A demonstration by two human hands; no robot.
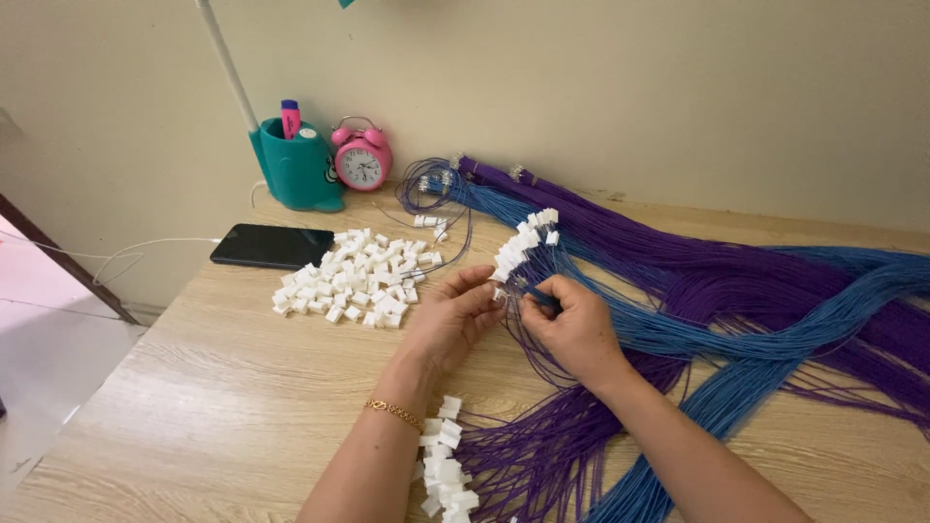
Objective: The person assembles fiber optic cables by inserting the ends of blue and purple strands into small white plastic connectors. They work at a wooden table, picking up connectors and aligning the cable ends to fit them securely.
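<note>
Thin purple wires (717, 281) and thin blue wires (678, 329) cross a pale wood-grain tabletop (223, 387); small white plastic connectors (354, 276), black flat phone (271, 245), teal pen holder (298, 169), round pink alarm clock (361, 158), possibly gold bracelet (394, 413).

Wall (630, 87): plain, cream, matt; evenly lit, no hard shadows.

Table (223, 407): pale wood-grain top, pushed against the wall, far edge meeting it in a straight line.

Desk organiser (298, 169): teal, at the back of the table by the wall, a pink-and-purple marker (290, 117) standing in it.

Lamp stem (225, 63): white, slanting up out of view behind the organiser.

Alarm clock (361, 158): pink, twin bells, just beside the organiser.

Phone (272, 246): black, screen dark, flat on the table.

Cable (126, 250): white, trailing off the left edge.

Floor (44, 358): pale, possibly tiled; washed out by bright light, hard to tell.
</note>
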